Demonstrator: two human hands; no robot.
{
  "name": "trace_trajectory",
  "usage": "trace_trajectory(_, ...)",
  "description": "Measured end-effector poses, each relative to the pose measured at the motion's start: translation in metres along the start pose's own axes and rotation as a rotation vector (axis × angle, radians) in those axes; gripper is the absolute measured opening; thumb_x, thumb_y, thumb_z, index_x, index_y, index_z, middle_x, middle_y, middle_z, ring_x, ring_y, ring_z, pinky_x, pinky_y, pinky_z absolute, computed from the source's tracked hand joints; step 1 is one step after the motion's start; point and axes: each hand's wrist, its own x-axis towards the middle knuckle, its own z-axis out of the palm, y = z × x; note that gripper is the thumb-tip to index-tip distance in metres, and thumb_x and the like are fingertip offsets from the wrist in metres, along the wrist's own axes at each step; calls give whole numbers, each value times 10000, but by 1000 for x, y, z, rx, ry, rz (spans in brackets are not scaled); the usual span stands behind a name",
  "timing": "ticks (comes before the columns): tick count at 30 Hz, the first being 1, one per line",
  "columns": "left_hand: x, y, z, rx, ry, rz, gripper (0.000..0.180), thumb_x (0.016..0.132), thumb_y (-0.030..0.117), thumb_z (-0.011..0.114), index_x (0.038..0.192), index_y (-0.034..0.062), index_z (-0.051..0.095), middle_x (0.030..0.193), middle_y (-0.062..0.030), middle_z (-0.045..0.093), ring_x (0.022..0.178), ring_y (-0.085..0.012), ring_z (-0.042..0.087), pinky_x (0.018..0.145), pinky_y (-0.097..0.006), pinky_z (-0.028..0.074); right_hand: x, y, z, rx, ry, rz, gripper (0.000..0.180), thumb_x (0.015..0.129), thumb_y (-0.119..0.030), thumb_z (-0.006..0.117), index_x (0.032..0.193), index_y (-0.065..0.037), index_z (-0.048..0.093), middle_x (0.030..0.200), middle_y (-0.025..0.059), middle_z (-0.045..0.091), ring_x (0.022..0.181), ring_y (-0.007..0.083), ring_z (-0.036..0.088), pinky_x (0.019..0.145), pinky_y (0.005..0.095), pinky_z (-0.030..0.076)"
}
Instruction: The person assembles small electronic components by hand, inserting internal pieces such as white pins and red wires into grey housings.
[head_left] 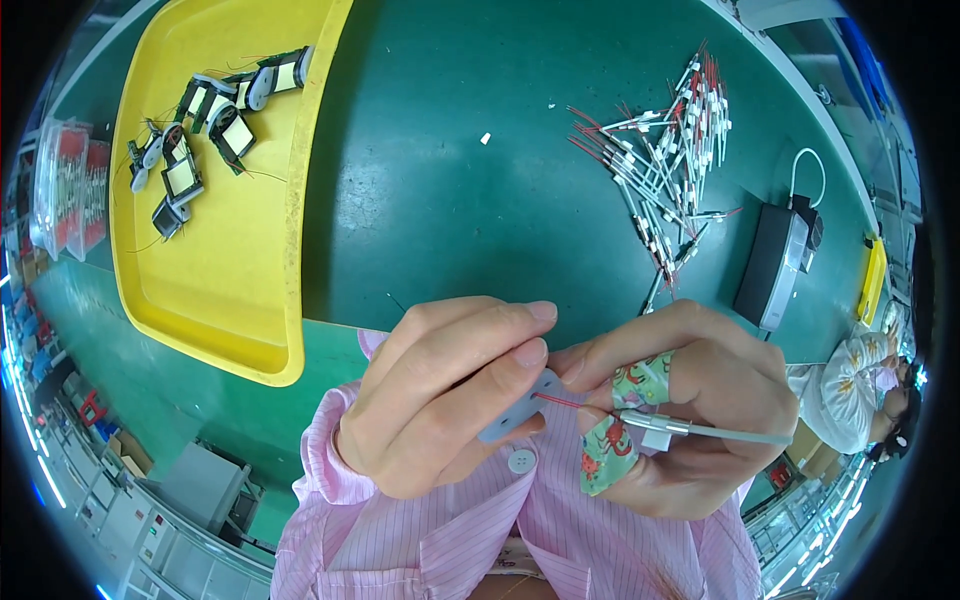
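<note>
In front of my chest, my left hand [430, 400] is closed around a flat grey plastic part with small holes [508, 421]. Thin red wires [562, 401] run from a hole in it towards my right hand [725, 400]. Those right fingers, two wrapped in patterned green bandages, pinch a slim metal-ended grey lead with a white tag [665, 426]. The wires come from the lead's end; how far they pass through the part is hidden by my left fingers. Beyond my right hand lies a pile of similar tagged leads with red wires [665, 160].
At left, a yellow tray [215, 300] holds several small assemblies with grey discs and thin wires [232, 138]. Clear plastic boxes [72, 190] stand beyond it. A black and grey device [775, 265] with a white cable sits on the green table [430, 180]. Another person [850, 390] is at far right.
</note>
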Motion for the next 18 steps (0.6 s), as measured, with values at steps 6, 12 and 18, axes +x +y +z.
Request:
trace_trajectory(6, 0, 1, -1, -3, 8, -7, 501, 612, 66, 766, 1023, -137, 565, 1018, -292, 603, 812, -343, 618, 645, -364, 550, 0, -2, -2, -1, -27, 14, 161, 676, -67, 771, 719, 13, 638, 778, 169, 664, 619, 195, 682, 548, 255, 549)
trace_trajectory(12, -1, 1, -2, -21, 28, -18, 482, 626, 73, 762, 1017, -134, 570, 1010, -293, 605, 818, -344, 616, 651, -366, 549, 2, -2, 0, -20, -56, 1, 151, 678, -57, 767, 715, 12, 637, 788, 173, 667, 637, 197, 686, 551, 258, 554)
trace_trajectory(18, -2, 1, -1, 28, 42, -4, 531, 565, 64, 771, 1014, -132, 568, 995, -288, 609, 822, -344, 617, 651, -366, 551, 0, -2, 9, -18, 24, 11, 144, 654, -19, 760, 683, 6, 621, 759, 164, 670, 605, 190, 679, 513, 241, 531)
